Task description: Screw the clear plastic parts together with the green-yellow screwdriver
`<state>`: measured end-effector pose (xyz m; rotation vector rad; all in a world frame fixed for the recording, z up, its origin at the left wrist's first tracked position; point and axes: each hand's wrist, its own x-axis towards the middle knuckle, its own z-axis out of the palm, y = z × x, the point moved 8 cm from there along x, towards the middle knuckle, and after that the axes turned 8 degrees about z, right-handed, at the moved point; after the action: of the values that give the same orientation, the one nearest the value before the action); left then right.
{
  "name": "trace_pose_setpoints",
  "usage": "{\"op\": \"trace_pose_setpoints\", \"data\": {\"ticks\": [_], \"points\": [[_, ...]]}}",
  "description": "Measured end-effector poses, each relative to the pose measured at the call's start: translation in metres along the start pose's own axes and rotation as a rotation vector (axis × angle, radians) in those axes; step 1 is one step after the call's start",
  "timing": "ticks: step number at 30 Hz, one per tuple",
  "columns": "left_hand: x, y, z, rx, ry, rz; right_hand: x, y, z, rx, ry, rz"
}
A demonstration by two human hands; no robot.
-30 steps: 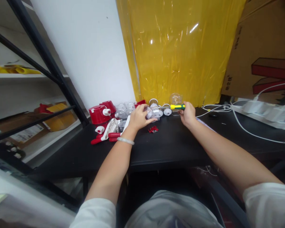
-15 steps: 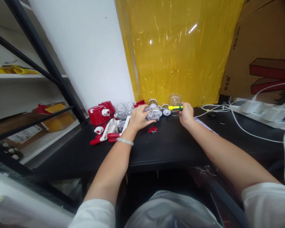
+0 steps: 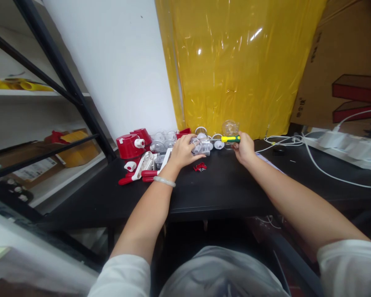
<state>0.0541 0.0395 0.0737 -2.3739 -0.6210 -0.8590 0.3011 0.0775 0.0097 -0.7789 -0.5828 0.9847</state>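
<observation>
My left hand (image 3: 184,152) is closed round a clear plastic part (image 3: 196,145) over the black table (image 3: 216,185). My right hand (image 3: 245,148) grips a yellow and green screwdriver (image 3: 230,139), held level with its shaft pointing left to the clear part. Whether the tip touches it cannot be made out. Just in front of my left hand lies a small pile of red pieces (image 3: 200,166). Clear round parts with white centres (image 3: 218,142) stand behind and between my hands. A clear dome-shaped part (image 3: 230,127) is behind the screwdriver.
Red housings (image 3: 129,147), white parts with red handles (image 3: 146,163) and several clear cups (image 3: 157,145) crowd the table's left. White cables (image 3: 315,167) and a power strip (image 3: 343,150) lie at the right. Yellow plastic sheeting (image 3: 238,62) hangs behind, beside a cardboard box (image 3: 355,49).
The whole view has shifted slightly, moving the scene a little to the right. Both hands keep their holds, with no clear movement relative to the table.
</observation>
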Motion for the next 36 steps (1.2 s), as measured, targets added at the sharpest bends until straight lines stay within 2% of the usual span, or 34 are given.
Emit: {"op": "trace_pose_setpoints", "data": {"ticks": [7,11,22,36], "points": [[0.0,0.001,0.0,0.011,0.01,0.013,0.009,0.009,-0.009,-0.052,0.077,0.096],[-0.001,0.0,0.001,-0.004,0.011,0.002,0.01,0.012,-0.007,-0.013,0.065,0.124],[-0.002,-0.002,0.001,-0.059,0.022,-0.032,0.006,0.009,0.003,0.052,-0.024,0.048],[-0.001,0.0,-0.004,-0.088,-0.013,-0.069,0.004,0.008,0.003,0.022,0.004,0.05]]}}
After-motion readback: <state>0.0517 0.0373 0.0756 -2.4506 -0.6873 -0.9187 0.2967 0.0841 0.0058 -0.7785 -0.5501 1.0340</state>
